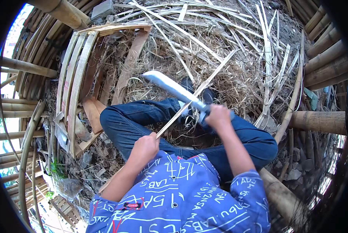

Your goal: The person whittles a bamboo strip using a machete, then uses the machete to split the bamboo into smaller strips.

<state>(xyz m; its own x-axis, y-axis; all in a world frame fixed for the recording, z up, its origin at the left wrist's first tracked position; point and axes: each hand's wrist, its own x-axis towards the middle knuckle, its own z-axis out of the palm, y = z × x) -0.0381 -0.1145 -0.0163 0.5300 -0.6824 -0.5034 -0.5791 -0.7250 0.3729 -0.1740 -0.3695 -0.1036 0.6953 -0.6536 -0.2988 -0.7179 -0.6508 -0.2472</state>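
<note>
My left hand (146, 148) is closed around the lower end of a long bamboo strip (209, 79), which slants up and away to the right over my crossed legs. In my right hand (218, 116) is the handle of a machete (170, 86). Its broad, pale blade points to the upper left and crosses the strip, touching or nearly touching it close to the handle end. Part of the strip below my left hand is hidden by my forearm.
A wooden crate (77, 73) lies at the left. Many split bamboo strips (268, 58) and curled shavings (236, 91) cover the ground ahead. Thick bamboo poles (319, 122) stick in from the right, with more poles (26, 66) at the left. A grey block (102, 9) sits at the back.
</note>
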